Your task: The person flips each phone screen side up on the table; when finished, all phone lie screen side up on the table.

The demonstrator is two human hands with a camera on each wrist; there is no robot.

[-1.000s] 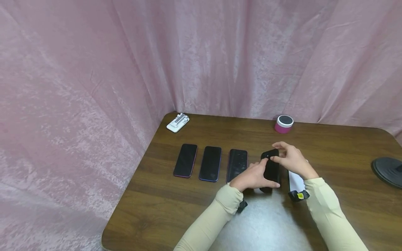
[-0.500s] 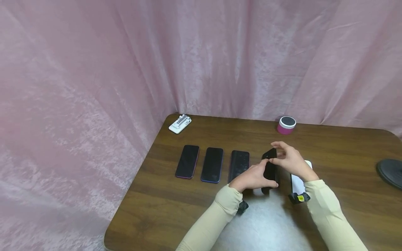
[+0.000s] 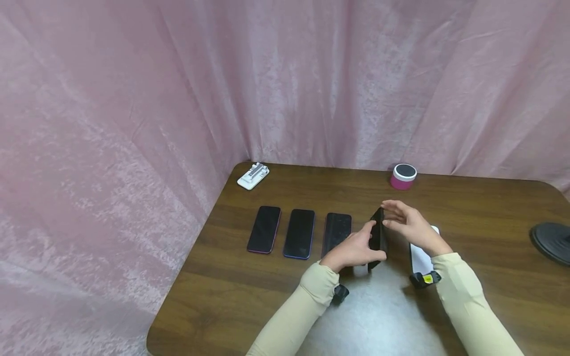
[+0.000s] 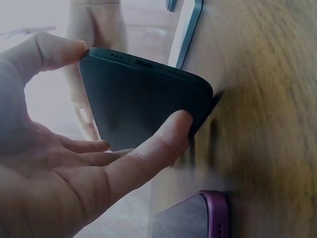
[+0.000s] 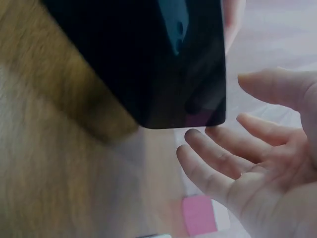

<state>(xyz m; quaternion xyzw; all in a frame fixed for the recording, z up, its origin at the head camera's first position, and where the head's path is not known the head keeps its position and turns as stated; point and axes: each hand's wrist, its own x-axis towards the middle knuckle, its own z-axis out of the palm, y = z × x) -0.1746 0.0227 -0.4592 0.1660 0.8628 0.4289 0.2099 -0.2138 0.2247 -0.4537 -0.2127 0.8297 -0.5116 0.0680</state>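
Note:
A black smartphone [image 3: 376, 237] stands steeply tilted on its long edge over the table. My left hand [image 3: 354, 249] grips it from the left, with the thumb at the near end. In the left wrist view, the smartphone's matte back [image 4: 129, 104] faces that palm, its charging port end nearest the camera. My right hand [image 3: 409, 228] is just right of its far end, fingers spread. The right wrist view shows the glossy screen [image 5: 168, 74] and the right fingers [image 5: 213, 153] close to its end, a gap at the thumb.
Left of the hands lie three dark-screened phones in a row [image 3: 264, 230], the rightmost [image 3: 337, 228] partly covered by the left hand. A white-faced slab [image 3: 420, 259] lies under the right wrist. Farther off are a white stand [image 3: 253, 176], a pink-and-white jar [image 3: 403, 178] and a black round base [image 3: 552, 242].
The smartphone has turned from showing its back to nearly edge-on and shifted slightly left in the left hand. The right thumb, earlier at its edge, now stands off it.

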